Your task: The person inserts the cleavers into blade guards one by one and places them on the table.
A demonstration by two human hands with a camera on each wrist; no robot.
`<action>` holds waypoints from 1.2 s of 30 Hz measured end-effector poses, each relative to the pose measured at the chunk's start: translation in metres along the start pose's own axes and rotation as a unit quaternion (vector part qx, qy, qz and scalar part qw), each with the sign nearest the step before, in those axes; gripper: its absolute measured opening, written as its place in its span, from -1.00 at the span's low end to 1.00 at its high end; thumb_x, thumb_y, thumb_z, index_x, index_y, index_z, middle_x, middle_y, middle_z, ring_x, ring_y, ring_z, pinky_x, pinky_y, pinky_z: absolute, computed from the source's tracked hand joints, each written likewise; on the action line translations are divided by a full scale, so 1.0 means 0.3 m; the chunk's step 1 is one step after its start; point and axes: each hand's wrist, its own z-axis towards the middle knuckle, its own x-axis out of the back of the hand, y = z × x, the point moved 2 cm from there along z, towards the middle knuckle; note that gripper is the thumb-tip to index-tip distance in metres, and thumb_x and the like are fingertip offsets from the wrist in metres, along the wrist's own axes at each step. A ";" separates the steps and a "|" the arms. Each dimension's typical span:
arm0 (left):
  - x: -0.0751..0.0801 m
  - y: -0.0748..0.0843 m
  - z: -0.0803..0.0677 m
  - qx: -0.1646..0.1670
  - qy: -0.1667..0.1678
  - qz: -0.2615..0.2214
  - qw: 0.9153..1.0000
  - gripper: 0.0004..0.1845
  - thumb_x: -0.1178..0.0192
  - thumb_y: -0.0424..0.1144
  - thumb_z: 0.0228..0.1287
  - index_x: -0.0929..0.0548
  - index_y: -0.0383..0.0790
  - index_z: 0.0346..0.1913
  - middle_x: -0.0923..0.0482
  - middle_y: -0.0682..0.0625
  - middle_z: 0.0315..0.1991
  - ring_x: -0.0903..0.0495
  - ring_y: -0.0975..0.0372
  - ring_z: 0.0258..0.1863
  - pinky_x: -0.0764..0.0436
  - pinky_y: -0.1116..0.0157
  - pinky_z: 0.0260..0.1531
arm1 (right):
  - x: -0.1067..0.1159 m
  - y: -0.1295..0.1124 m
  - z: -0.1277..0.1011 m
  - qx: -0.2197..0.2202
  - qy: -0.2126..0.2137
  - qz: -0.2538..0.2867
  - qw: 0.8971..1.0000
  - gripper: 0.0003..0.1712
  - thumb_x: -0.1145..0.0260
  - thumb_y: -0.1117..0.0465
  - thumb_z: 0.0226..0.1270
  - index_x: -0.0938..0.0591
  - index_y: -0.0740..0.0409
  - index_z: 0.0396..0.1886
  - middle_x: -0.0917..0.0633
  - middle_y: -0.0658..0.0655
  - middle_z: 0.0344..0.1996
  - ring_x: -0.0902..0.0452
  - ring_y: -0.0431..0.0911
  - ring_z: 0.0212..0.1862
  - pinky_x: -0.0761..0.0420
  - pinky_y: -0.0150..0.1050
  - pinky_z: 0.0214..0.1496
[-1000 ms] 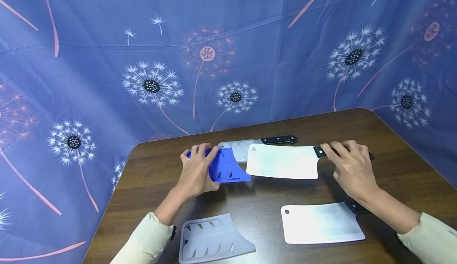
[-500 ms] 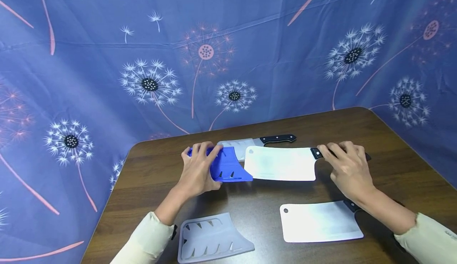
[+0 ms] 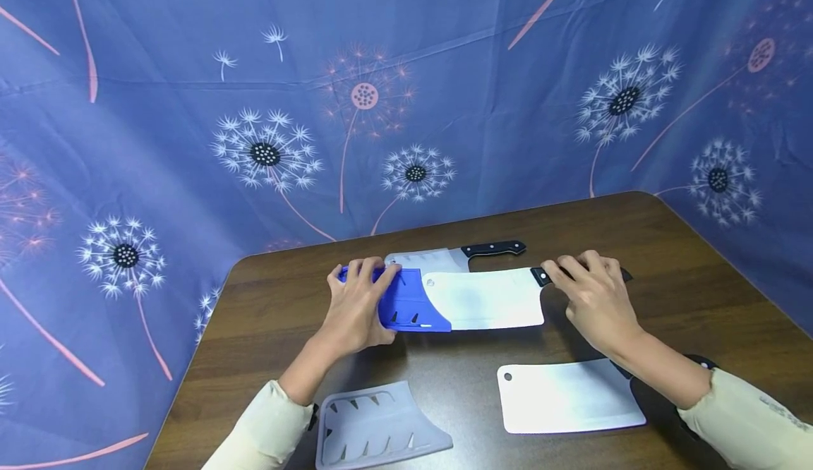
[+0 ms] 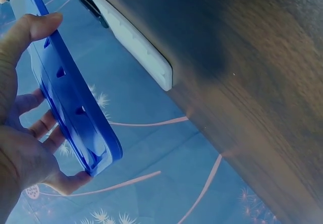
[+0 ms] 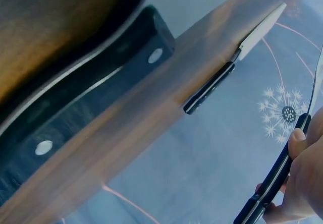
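Two hands at work over a dark wooden worktop (image 3: pixel 686 272), backed by blue dandelion-print cloth (image 3: pixel 190 68). Places below are given against the blue sheath.

Left hand (image 3: pixel 357 308): grip clamped on the blue sheath (image 3: pixel 409 304), fingers curled over its far edge, thumb on the near side. Left wrist view shows the blue sheath (image 4: pixel 70 90) held edge-on between thumb and fingers, slots visible along its side. The sheath sits near the far-left part of the worktop, seemingly raised off the wood.

Right of the sheath: cleaver (image 3: pixel 485 299), broad pale blade, tip end with its hanging hole partly inside the sheath's open mouth. The blade runs rightward to a black handle (image 3: pixel 546 276).

Right hand (image 3: pixel 593 300): grip clamped on that black handle, fingers wrapped over the top. Right wrist view shows the handle (image 5: pixel 275 181) pinched between thumb and fingers, above the worktop edge.

Just behind the sheath: second cleaver (image 3: pixel 438 258) lying flat, its black handle pointing right, touched by neither hand.

In front of the sheath, near edge of the worktop: grey sheath (image 3: pixel 377 428) lying flat, slots facing up, beside the left forearm.

Front-right of the blue sheath: third cleaver (image 3: pixel 568 396) flat on the wood, hole end toward the left, handle hidden under the right forearm. Both arms in pale cream sleeves (image 3: pixel 743 413).
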 end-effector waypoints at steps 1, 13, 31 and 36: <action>0.000 -0.001 -0.002 0.000 0.000 -0.002 1.000 0.16 -0.60 0.04 -0.65 -0.41 -0.03 0.32 -0.33 -0.14 0.17 -0.28 -0.07 0.14 -0.05 -0.39 0.04 | -0.002 -0.001 0.002 0.001 -0.002 0.000 1.000 -0.22 -0.32 0.71 -0.47 -0.53 0.19 -0.06 -0.55 0.21 -0.25 -0.35 0.18 -0.22 -0.41 0.29 -0.25; -0.005 0.032 0.007 -0.009 -0.021 0.006 1.000 0.13 -0.56 0.06 -0.60 -0.40 -0.03 0.33 -0.33 -0.13 0.16 -0.27 -0.05 0.13 -0.11 -0.35 0.01 | -0.032 -0.018 0.031 0.013 -0.018 0.022 0.999 -0.23 -0.31 0.73 -0.44 -0.53 0.18 -0.06 -0.54 0.20 -0.24 -0.34 0.15 -0.20 -0.41 0.25 -0.23; -0.033 0.110 0.051 -0.009 -0.019 -0.024 0.999 0.11 -0.53 0.17 -0.60 -0.45 -0.09 0.28 -0.36 -0.13 0.08 -0.29 0.01 0.05 -0.19 -0.23 -0.02 | -0.087 -0.157 0.094 0.004 -0.014 0.054 0.998 -0.33 -0.19 0.71 -0.36 -0.57 0.24 -0.10 -0.54 0.15 -0.29 -0.32 0.12 -0.22 -0.42 0.20 -0.25; -0.035 0.133 0.063 -0.011 -0.019 -0.013 1.000 0.09 -0.51 0.19 -0.63 -0.47 -0.08 0.25 -0.37 -0.11 0.03 -0.28 0.03 0.04 -0.25 -0.21 -0.07 | -0.101 -0.188 0.107 0.002 -0.020 0.045 0.999 -0.36 -0.23 0.69 -0.36 -0.59 0.25 -0.12 -0.53 0.14 -0.31 -0.30 0.10 -0.24 -0.44 0.17 -0.27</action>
